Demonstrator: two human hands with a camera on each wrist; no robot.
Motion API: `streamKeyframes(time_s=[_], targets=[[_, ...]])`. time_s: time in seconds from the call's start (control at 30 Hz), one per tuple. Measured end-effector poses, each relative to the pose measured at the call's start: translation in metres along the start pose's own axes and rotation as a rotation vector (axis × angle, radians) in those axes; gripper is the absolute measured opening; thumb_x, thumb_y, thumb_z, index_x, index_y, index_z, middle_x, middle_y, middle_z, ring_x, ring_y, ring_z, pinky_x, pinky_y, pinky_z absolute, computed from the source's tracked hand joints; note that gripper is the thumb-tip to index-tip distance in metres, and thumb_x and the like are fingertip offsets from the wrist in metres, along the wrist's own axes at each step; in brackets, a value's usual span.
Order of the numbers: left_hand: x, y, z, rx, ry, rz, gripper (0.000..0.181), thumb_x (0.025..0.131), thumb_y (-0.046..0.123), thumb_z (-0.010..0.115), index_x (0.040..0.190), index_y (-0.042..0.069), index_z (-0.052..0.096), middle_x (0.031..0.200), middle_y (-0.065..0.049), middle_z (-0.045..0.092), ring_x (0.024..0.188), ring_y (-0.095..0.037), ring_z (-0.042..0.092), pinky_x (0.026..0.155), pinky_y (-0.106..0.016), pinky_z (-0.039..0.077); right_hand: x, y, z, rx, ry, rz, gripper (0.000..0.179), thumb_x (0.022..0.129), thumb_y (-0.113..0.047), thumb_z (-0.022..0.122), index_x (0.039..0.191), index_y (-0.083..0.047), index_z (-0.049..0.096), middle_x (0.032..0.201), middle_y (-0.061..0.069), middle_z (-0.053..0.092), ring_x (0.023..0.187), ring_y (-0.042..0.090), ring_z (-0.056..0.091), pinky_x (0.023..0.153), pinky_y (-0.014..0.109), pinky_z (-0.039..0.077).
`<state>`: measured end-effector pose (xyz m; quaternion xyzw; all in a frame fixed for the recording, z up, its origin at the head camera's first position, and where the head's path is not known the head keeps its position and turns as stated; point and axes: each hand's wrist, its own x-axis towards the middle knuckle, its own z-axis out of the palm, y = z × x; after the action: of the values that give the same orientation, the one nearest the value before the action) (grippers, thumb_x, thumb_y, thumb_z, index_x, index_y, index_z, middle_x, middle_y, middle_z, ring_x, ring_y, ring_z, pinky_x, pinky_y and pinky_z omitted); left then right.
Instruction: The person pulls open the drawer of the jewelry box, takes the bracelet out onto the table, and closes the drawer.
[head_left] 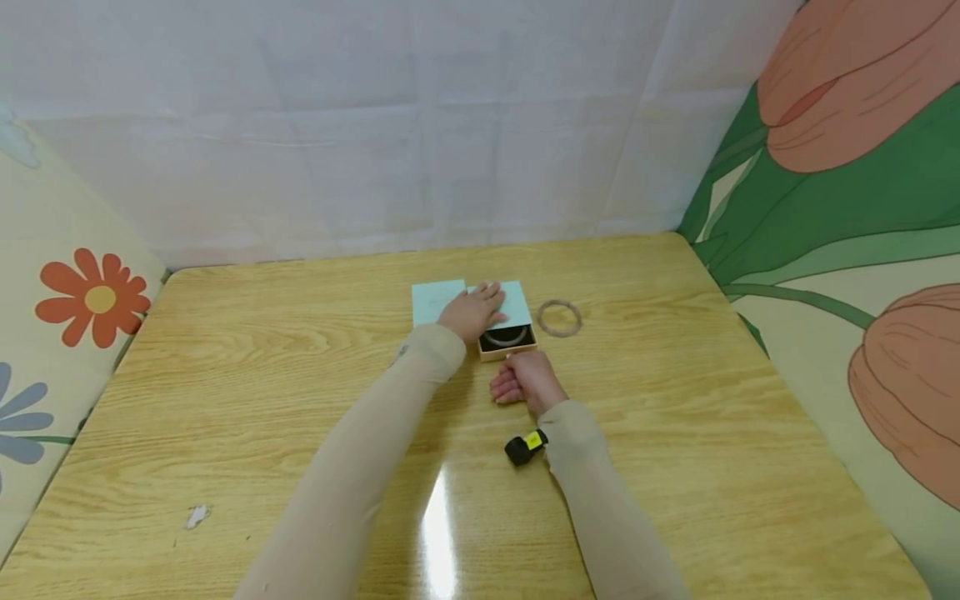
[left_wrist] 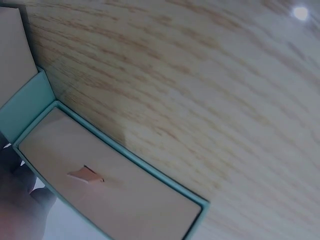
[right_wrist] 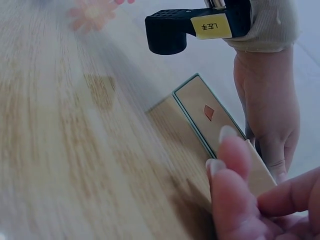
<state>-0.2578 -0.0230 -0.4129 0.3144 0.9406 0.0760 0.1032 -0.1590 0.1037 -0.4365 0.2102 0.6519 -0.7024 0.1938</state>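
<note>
A pale blue-green jewelry box [head_left: 438, 300] with two side-by-side sections sits toward the back of the table. From its right section a beige drawer [head_left: 498, 355] is pulled part way out, and a bangle [head_left: 504, 340] lies on its dark lining. My left hand [head_left: 474, 312] rests on the lid with fingers stretched out. At the drawer's front, my right hand [head_left: 534, 377] pinches the pull between thumb and finger, the other fingers loosely curled; the pull itself is hidden. The left section's drawer [left_wrist: 115, 175] is closed, showing a small tan tab [left_wrist: 86, 174].
Another bangle [head_left: 559, 318] lies on the wooden table [head_left: 262, 375] just right of the box. A black wrist camera [head_left: 519, 450] juts from my right sleeve. A white mark [head_left: 197, 517] shows at the table's front left. Behind hangs a white cloth [head_left: 337, 125].
</note>
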Motion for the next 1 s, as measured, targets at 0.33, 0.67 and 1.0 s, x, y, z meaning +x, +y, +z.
streamKeyframes(time_s=[0.33,0.67,1.0], targets=[[0.0012,-0.0013,0.0018,0.007,0.022,0.004,0.058,0.105,0.037,0.038,0.153,0.007,0.029,0.159,-0.009,0.019,0.147,-0.028,0.015,0.118,-0.047,0.015,-0.0012,0.0016,-0.001,0.003,-0.001,-0.003,0.023,0.094,0.0,0.044,0.077,0.003,0.059,0.059,0.01,0.063,0.044,0.015,0.061,0.041,0.025,0.052],[0.0008,-0.0006,0.0014,0.006,0.011,0.003,0.058,0.105,0.037,0.037,0.154,0.007,0.028,0.16,-0.009,0.018,0.147,-0.027,0.014,0.118,-0.047,0.015,-0.0053,0.0029,-0.0021,0.005,0.014,0.014,0.02,0.095,-0.002,0.046,0.084,0.004,0.061,0.062,0.01,0.064,0.046,0.015,0.061,0.042,0.025,0.052],[0.0003,-0.0015,0.0016,0.006,0.023,0.013,0.058,0.105,0.037,0.038,0.153,0.006,0.029,0.16,-0.01,0.02,0.147,-0.028,0.015,0.118,-0.048,0.016,-0.0072,0.0044,-0.0021,-0.006,0.011,0.012,0.022,0.094,-0.001,0.045,0.081,0.006,0.061,0.061,0.01,0.064,0.045,0.015,0.061,0.041,0.025,0.051]])
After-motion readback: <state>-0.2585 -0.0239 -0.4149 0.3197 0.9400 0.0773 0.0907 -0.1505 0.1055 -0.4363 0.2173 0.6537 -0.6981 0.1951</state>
